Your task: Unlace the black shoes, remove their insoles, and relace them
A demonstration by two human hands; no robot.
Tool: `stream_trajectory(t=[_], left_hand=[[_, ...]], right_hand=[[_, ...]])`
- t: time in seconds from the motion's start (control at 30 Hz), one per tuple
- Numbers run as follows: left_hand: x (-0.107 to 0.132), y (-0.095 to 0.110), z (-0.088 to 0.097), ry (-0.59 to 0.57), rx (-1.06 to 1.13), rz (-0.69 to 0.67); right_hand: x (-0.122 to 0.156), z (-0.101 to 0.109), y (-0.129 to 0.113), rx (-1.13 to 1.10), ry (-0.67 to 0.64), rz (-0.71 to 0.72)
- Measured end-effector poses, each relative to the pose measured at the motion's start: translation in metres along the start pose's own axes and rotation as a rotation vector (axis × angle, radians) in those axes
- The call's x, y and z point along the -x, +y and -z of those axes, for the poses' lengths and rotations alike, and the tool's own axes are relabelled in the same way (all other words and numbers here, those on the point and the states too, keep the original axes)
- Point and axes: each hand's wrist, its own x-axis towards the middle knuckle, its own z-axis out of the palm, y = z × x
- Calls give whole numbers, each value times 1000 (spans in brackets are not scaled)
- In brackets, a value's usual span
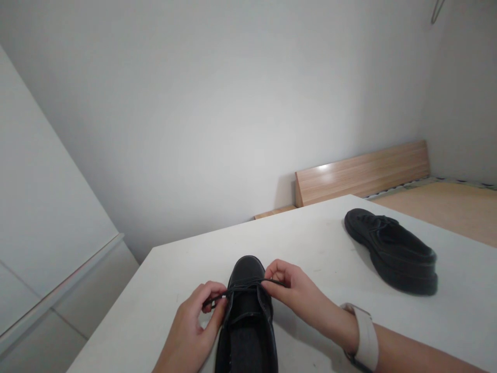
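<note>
A black lace-up shoe (248,267) rests on the white table right in front of me, toe pointing away and its opening toward me. On its left side, my left hand (198,316) pinches a black shoelace (243,287) between thumb and fingers, with a bit of lace showing past the fingers. My right hand (285,282) grips the lace on the other side, its end sticking out over the hand. Between the two hands the lace runs across the shoe's tongue. Part of the shoe's heel end lies below the picture's edge.
A second black shoe (392,251), laced, stands farther right on the white table (186,259). Beyond the table's far edge are a wooden headboard (361,173) and a bed (446,202). A white cabinet (50,207) is on the left.
</note>
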Motion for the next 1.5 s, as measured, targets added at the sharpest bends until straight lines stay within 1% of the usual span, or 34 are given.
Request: stream_trajectory(t=[0.13,0.2,0.27,0.3,0.37,0.43,0.5,0.6,0.63,0.7,0.77,0.8,0.87,0.97,1.0,1.07,1.13,1.17,1.23,1.3,1.33,1.4,1.43,1.5], left_hand=[[-1,3,2,65,23,50],[-1,1,2,114,39,54],[-1,-3,3,190,35,34],[-2,-5,5,233,30,26],[-3,-10,7,296,53,36],[-5,-13,9,312,162,92],[-8,-12,10,310,376,165],[-11,-10,9,348,746,282],[-11,-9,9,371,830,312],[-12,-9,10,394,903,344],[-13,-11,10,356,882,357],[-13,-12,10,309,837,365],[-12,-11,9,187,664,360],[-9,-5,5,4,376,262],[-8,-3,3,-45,326,230],[-6,1,1,-97,292,206],[-4,1,1,-83,298,211],[-4,0,2,-62,305,213],[-4,-2,4,-20,346,218],[-5,-4,7,21,435,224],[-5,-4,9,48,493,219],[-4,-1,14,102,607,157],[-2,1,16,109,647,107],[1,5,21,62,684,4]], right_hand=[[-2,2,-1,43,-94,-83],[-2,4,-4,75,-104,-94],[-1,5,-5,114,-100,-81],[-1,5,-5,142,-83,-55],[0,5,-4,206,-6,21],[1,3,-2,208,83,73],[0,1,-1,87,120,70],[-2,1,-4,-198,144,29],[-2,1,-5,-272,167,22],[-3,3,-8,-368,214,16],[-3,5,-10,-383,230,-1],[-3,6,-10,-350,224,-16],[-2,7,-10,-183,189,-40],[1,5,-10,160,91,-11],[2,4,-10,233,47,6],[4,2,-11,291,-53,13],[4,1,-12,270,-128,-17],[4,1,-13,245,-131,-37],[2,1,-15,161,-62,-61],[2,3,-16,50,76,-45],[2,4,-17,2,139,-17],[5,6,-20,-62,218,98],[7,7,-22,-71,229,179],[12,7,-26,-54,207,330]])
